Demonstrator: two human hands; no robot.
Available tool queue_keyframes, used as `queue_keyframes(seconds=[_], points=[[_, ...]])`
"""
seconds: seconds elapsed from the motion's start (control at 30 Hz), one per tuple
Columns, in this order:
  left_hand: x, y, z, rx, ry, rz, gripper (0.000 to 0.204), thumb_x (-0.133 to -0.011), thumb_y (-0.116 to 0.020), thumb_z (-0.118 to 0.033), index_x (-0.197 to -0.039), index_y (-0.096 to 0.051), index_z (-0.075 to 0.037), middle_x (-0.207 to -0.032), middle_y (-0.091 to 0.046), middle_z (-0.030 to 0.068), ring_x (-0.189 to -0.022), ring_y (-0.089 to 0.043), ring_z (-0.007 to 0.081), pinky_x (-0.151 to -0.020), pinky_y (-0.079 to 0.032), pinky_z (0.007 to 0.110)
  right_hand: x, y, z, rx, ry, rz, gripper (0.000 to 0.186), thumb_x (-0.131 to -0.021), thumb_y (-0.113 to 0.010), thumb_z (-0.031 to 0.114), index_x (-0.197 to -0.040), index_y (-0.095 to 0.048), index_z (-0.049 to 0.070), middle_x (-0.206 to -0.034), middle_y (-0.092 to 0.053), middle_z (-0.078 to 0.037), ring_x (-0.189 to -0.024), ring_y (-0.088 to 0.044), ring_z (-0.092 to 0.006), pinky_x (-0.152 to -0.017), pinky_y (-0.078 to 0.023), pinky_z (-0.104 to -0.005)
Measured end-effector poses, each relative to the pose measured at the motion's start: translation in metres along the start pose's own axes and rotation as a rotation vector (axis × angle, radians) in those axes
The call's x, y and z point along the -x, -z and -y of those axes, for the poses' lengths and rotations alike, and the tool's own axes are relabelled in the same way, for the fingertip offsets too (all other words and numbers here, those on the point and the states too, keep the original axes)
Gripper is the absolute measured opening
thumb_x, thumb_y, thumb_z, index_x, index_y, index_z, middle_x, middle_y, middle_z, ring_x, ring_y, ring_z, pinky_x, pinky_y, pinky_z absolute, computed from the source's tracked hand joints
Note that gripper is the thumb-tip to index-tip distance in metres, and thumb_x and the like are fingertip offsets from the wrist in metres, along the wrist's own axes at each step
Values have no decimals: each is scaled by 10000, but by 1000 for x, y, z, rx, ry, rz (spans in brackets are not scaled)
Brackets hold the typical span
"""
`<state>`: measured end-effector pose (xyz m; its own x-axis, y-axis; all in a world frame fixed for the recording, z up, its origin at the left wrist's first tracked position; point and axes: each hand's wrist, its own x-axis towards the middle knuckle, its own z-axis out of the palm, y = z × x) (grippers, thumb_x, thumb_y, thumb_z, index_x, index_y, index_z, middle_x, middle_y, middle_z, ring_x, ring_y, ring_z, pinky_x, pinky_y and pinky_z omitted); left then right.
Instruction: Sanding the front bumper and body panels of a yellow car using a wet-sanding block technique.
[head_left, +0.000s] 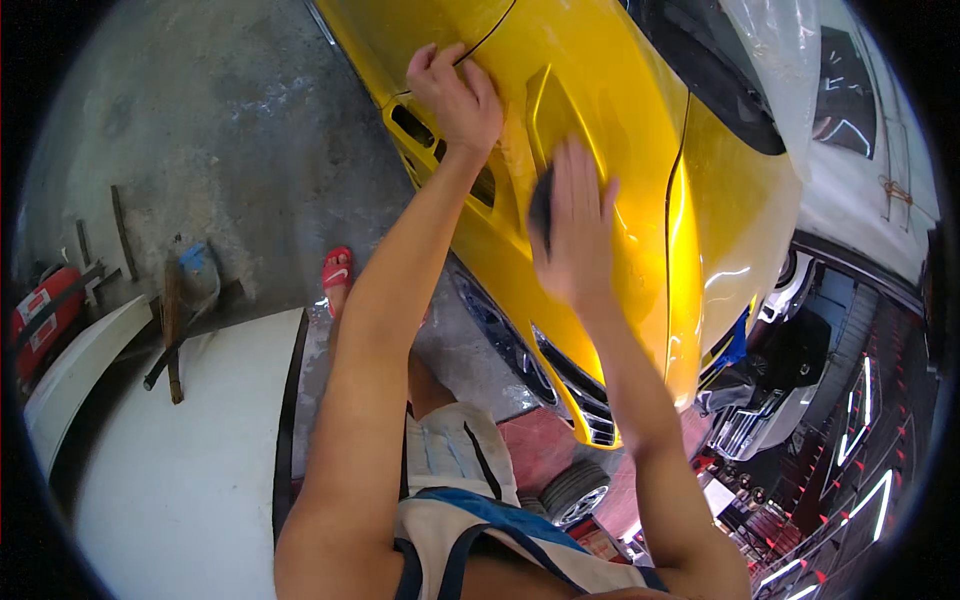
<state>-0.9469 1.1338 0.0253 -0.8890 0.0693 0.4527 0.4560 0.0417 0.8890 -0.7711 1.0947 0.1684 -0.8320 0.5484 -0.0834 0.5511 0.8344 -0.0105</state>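
A yellow car body (630, 90) fills the upper middle. My left hand (460, 105) leans on the fender above its dark side vent (410, 126); the fingers are spread and bent, with nothing in them. Beside a raised scoop shape on the bonnet, my right hand (577, 225) lies over the yellow surface, smeared by motion. Under its palm, a dark hand pad (541, 208) sticks out on the left side; most of the pad is hidden. The yellow paint looks glossy near the panel gap and duller around the scoop.
Clear plastic sheeting (775, 50) hangs by the windscreen. On the left lie a white panel (190, 440), a stick (172, 330) and a red container (50, 318). Loose tyres (575, 493) stand beyond the car's front. Another car (760, 410) sits at the right.
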Motion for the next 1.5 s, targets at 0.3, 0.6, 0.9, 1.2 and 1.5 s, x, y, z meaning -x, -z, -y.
queue_keyframes(seconds=[0.3,0.6,0.9,1.2,1.5], points=[[62,52,-66,455,530,214,130,-935,-577,-16,-1057,-618,5,-949,-612,120,-887,-603,221,-811,-485,335,-44,8,-24,158,153,-121,914,-833,-726,292,-1549,-241,-4,-1619,-259,-205,-1505,-257,-347,-1198,-107,-628],[36,63,-63,763,714,421,130,-1011,-558,-69,-1109,-629,-23,-926,-658,19,-855,-612,77,-731,-473,216,68,1,-40,191,-66,88,922,-819,-727,313,-1536,-255,-23,-1610,-268,-230,-1497,-265,-375,-1181,-49,-679],[70,110,-32,742,825,511,129,-1004,-554,-68,-1102,-618,-14,-891,-663,37,-812,-620,96,-715,-481,224,81,0,-43,130,-75,59,811,-887,-662,370,-1531,-319,16,-1612,-293,-186,-1487,-284,-364,-1185,-84,-666],[95,154,-16,766,905,653,142,-1007,-551,-64,-1129,-607,-19,-915,-632,13,-828,-608,85,-723,-474,232,-36,1,-25,93,98,-112,855,-873,-671,381,-1544,-291,13,-1617,-285,-197,-1512,-229,-366,-1184,-51,-672],[100,185,10,673,1017,656,161,-1020,-550,-76,-1158,-608,-15,-947,-638,9,-883,-597,87,-787,-471,228,-58,14,-18,140,98,-29,888,-860,-707,282,-1561,-232,15,-1628,-247,-192,-1513,-230,-367,-1196,-62,-652]])
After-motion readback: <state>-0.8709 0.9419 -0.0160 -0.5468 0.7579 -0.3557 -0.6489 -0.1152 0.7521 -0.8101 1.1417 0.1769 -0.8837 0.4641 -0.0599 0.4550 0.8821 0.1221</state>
